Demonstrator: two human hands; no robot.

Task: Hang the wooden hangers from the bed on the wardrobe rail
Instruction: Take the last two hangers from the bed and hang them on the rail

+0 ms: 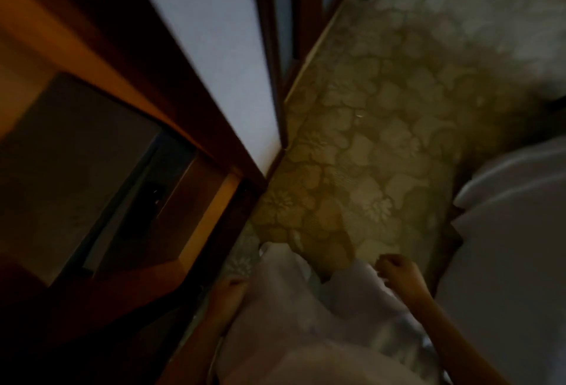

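Wooden hangers: none discernible in blurred, dim head view; location cannot be told. Dark brown wooden wardrobe (196,127) with pale sliding door panel (214,47) stands at left, interior dark. Beige floral-patterned floor (367,155) runs along centre. White bed edge (505,246) at right. Left hand (228,292) low beside white garment (291,308), fingers loosely curled, holding nothing visible. Right hand (398,271) curled into loose fist over garment; whether it grips anything cannot be told.

Wardrobe (128,109) at 9 o'clock, floor (367,155) centre, bed (514,246) at 3 o'clock, person's garment (306,323) at 6.
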